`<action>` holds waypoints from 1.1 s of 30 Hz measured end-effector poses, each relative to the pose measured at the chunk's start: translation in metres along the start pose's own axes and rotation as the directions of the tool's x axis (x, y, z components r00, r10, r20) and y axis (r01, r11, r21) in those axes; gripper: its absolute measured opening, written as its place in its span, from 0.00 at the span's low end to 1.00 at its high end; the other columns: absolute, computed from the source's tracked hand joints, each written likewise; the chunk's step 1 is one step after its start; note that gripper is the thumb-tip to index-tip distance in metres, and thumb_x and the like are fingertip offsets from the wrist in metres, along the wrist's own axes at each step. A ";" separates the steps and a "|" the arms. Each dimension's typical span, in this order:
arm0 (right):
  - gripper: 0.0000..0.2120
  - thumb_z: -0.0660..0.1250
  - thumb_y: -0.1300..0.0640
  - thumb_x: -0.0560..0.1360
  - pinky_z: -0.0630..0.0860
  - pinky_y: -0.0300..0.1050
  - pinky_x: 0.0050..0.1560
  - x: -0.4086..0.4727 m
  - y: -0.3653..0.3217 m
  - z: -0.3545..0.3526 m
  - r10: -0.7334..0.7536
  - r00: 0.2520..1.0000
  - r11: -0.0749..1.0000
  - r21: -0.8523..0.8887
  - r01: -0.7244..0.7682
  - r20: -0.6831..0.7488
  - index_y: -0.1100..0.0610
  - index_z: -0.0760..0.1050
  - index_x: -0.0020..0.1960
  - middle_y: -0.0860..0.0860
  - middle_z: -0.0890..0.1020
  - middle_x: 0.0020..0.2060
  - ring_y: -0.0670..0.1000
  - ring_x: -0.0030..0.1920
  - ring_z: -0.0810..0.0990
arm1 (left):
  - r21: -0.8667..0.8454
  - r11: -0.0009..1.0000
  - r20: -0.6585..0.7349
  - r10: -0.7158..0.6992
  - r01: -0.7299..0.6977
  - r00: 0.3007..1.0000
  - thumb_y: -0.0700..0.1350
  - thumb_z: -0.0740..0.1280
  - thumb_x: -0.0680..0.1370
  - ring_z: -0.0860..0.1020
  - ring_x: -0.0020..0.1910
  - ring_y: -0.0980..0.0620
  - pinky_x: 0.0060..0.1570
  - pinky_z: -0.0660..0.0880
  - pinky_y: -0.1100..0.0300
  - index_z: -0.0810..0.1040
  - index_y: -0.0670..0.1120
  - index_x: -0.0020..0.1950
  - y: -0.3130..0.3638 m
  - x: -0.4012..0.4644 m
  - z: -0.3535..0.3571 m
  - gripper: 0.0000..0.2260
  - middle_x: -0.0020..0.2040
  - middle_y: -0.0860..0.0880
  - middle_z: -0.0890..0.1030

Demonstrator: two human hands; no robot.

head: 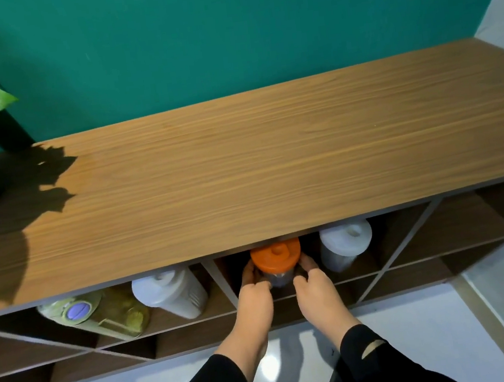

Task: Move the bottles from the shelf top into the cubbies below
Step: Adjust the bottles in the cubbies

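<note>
Item: clear plastic bottle with orange screw lid point(275, 255), lower centre of frame; judged light, rigid, smooth; left hand point(253, 291) and right hand point(313, 284) clasp its body

I see a brown shelf top point(241, 167) with wood stripes and a green wall point(226, 30). At my six o'clock is a bottle with an orange lid point(275, 256). Two white bottles point(171, 289) point(344, 244) and a yellow-green bottle point(101, 314) with a purple button. My sleeves point(386, 361) are black.
</note>
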State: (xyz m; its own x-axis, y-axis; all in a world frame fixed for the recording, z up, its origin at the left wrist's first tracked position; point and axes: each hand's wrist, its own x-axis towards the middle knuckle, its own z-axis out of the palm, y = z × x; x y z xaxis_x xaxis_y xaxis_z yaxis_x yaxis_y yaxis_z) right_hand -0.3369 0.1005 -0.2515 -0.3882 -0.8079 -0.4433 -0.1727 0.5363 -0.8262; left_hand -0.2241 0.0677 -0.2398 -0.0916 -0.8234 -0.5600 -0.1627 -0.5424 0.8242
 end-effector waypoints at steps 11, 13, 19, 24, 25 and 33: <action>0.14 0.59 0.53 0.80 0.81 0.47 0.46 -0.036 -0.009 0.026 0.188 0.862 0.866 -0.494 0.080 0.470 0.57 0.80 0.46 0.54 0.87 0.41 0.47 0.37 0.82 | 0.113 0.990 -0.002 -0.080 0.080 0.997 0.42 0.63 0.81 0.82 0.58 0.45 0.59 0.78 0.53 0.82 0.51 0.55 -0.040 -0.046 -0.087 0.10 0.55 0.46 0.86; 0.13 0.57 0.54 0.81 0.78 0.39 0.47 -0.047 -0.017 0.046 0.077 0.847 0.878 -0.438 0.192 0.526 0.53 0.79 0.57 0.51 0.85 0.51 0.44 0.45 0.81 | 0.067 0.995 -0.106 -0.069 0.077 0.992 0.41 0.63 0.82 0.83 0.55 0.49 0.54 0.79 0.55 0.81 0.49 0.57 -0.046 -0.046 -0.119 0.09 0.53 0.46 0.86; 0.31 0.62 0.55 0.81 0.71 0.46 0.67 -0.066 -0.042 0.123 -0.003 0.892 0.980 -0.175 0.092 0.452 0.44 0.52 0.79 0.45 0.65 0.75 0.48 0.70 0.70 | -0.021 0.999 -0.199 -0.028 0.024 0.980 0.40 0.62 0.83 0.72 0.67 0.53 0.72 0.69 0.50 0.61 0.54 0.78 -0.044 -0.047 -0.169 0.25 0.71 0.51 0.73; 0.39 0.64 0.62 0.78 0.68 0.47 0.65 -0.053 -0.051 0.160 -0.047 0.959 0.989 -0.121 0.084 0.280 0.49 0.45 0.81 0.56 0.63 0.75 0.55 0.70 0.69 | -0.036 0.997 -0.152 0.060 -0.066 0.987 0.35 0.59 0.82 0.70 0.62 0.60 0.62 0.65 0.61 0.52 0.52 0.82 -0.026 -0.046 -0.163 0.32 0.69 0.53 0.70; 0.40 0.64 0.63 0.77 0.69 0.47 0.64 -0.049 -0.054 0.162 -0.060 0.961 0.991 -0.103 0.091 0.269 0.48 0.44 0.81 0.57 0.65 0.74 0.55 0.67 0.72 | -0.029 0.996 -0.144 0.075 -0.080 0.987 0.35 0.59 0.81 0.71 0.60 0.61 0.61 0.64 0.62 0.53 0.53 0.81 -0.024 -0.044 -0.163 0.31 0.68 0.54 0.71; 0.37 0.64 0.64 0.77 0.69 0.39 0.58 -0.052 -0.053 0.171 -0.112 0.955 0.990 -0.051 0.131 0.276 0.48 0.51 0.79 0.51 0.68 0.72 0.43 0.59 0.70 | 0.037 0.991 -0.161 0.133 -0.129 0.978 0.34 0.59 0.79 0.76 0.65 0.52 0.64 0.73 0.56 0.60 0.55 0.79 -0.014 -0.025 -0.178 0.31 0.68 0.50 0.77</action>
State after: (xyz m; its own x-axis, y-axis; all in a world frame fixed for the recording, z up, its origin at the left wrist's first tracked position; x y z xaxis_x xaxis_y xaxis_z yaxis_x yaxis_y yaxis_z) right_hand -0.1526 0.0722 -0.2439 -0.1012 -0.8988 -0.4264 -0.2676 0.4375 -0.8585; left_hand -0.0450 0.0661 -0.2227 0.0469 -0.9043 -0.4242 -0.1855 -0.4252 0.8859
